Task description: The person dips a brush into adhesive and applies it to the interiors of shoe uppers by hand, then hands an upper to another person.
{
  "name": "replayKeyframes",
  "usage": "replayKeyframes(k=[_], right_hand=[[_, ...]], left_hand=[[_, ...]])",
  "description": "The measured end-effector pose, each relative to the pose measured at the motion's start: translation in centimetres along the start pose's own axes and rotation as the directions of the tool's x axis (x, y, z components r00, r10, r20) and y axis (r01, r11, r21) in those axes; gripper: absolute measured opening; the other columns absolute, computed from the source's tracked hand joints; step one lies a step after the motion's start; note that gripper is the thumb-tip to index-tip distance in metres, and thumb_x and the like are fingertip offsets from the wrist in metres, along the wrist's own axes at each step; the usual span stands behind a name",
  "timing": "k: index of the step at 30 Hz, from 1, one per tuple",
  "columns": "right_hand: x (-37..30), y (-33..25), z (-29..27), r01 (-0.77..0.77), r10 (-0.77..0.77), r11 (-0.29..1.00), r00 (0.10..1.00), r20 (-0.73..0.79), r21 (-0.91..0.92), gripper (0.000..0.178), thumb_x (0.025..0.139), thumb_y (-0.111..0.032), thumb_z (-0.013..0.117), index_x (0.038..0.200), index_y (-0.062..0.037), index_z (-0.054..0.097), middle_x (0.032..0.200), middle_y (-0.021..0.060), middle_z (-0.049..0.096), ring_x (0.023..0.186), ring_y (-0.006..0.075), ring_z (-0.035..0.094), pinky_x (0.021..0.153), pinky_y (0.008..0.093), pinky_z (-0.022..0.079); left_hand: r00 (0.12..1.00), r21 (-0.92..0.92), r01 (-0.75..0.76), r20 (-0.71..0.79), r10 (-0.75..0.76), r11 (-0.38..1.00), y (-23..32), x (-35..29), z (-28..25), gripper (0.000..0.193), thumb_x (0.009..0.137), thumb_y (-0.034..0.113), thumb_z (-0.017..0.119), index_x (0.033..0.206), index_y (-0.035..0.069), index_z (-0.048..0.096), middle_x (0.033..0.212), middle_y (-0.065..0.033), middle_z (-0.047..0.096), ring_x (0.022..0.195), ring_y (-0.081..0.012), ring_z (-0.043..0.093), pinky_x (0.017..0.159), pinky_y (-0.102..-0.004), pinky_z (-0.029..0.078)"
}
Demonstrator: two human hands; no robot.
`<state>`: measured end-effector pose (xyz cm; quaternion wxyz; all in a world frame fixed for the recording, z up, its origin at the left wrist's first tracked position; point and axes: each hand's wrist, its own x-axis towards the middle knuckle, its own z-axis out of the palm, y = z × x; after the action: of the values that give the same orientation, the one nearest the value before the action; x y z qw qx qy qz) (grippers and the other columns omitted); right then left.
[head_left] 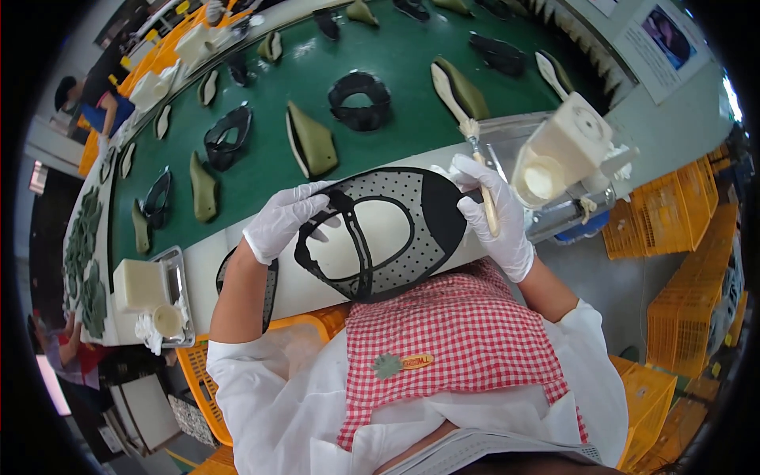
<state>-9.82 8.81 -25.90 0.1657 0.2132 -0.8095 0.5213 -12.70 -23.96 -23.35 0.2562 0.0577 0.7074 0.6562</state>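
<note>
L hand (pixel 289 220), white-gloved, has its fingers closed on the heel-side edge of a black dotted upper (pixel 418 257), held just above the white ledge (pixel 207 255), in front of the person's red-check apron (pixel 451 336). Toe of upper points right, heel end left; a dark strip crosses its big opening. R hand (pixel 500 218), also gloved, has fingers curled around a brush (pixel 490 207), bristles up & far, w/ fingertips at the toe edge of the upper; can't tell how firmly they pinch it.

Far side: green belt (pixel 261 182) w/ olive lasts (pixel 317 142) & black uppers (pixel 361 117) spread about. Right: metal tray (pixel 554 229) w/ white container (pixel 576 131) & cup of white paste (pixel 541 180), just beside R hand. Left: 2nd tray (pixel 180 277), w/ white block-shaped container (pixel 141 285) & small cup (pixel 168 321) near it. Another dotted upper (pixel 269 294) partly hidden by L forearm. Orange crate (pixel 207 388) near left, yellow crates (pixel 661 210) on right. Co-worker (pixel 104 99) far left, another person (pixel 75 356) near left edge
</note>
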Motion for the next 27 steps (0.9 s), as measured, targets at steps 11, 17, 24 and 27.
replayKeyframes(k=[11,17,24,27], right_hand=[[-6.7,1.9,-4.6,-0.362,0.362,0.9,0.931,0.047,0.241,0.038,0.086,-0.003,0.059,0.123,-0.0025,0.054,0.114,0.0075,0.061,0.105,0.0128,0.054,0.095,0.0268,0.04],[-7.8,3.4,-5.5,-0.361,0.36,0.906,0.932,0.045,0.222,0.039,0.085,-0.003,0.06,0.124,-0.0037,0.053,0.115,0.0067,0.061,0.101,0.0126,0.055,0.092,0.0267,0.042],[-7.3,4.9,-8.1,-0.155,0.153,0.988,0.984,-0.087,-0.013,0.027,0.094,-0.013,0.054,0.119,-0.0029,0.059,0.099,0.0062,0.064,0.085,0.0123,0.057,0.083,0.0255,0.045],[-6.2,5.4,-11.2,-0.248,0.219,0.961,0.954,-0.204,-0.123,0.024,0.095,-0.015,0.052,0.112,-0.0034,0.065,0.087,0.0056,0.062,0.075,0.0108,0.056,0.07,0.0239,0.045]], left_hand=[[0.921,-0.556,0.258,0.387,-0.029,0.79,-7.9,4.4,9.4,0.054,0.086,0.016,0.062,0.13,-0.007,0.043,0.11,-0.0192,0.062,0.087,-0.0238,0.065,0.074,-0.031,0.054],[0.825,-0.628,0.155,0.507,0.25,0.762,-8.2,7.0,16.9,0.054,0.082,0.019,0.07,0.128,0.001,0.049,0.117,-0.0137,0.059,0.096,-0.0236,0.062,0.084,-0.0329,0.05],[0.916,-0.434,0.376,0.305,-0.26,0.819,-6.7,9.2,18.9,0.024,0.091,0.013,0.058,0.113,0.004,0.06,0.1,-0.0083,0.067,0.076,-0.0186,0.065,0.066,-0.0314,0.053],[0.887,-0.372,0.451,0.284,-0.363,0.811,-6.3,10.2,19.1,0.02,0.092,0.011,0.057,0.109,0.003,0.06,0.092,-0.0081,0.067,0.068,-0.0199,0.064,0.062,-0.0326,0.053]])
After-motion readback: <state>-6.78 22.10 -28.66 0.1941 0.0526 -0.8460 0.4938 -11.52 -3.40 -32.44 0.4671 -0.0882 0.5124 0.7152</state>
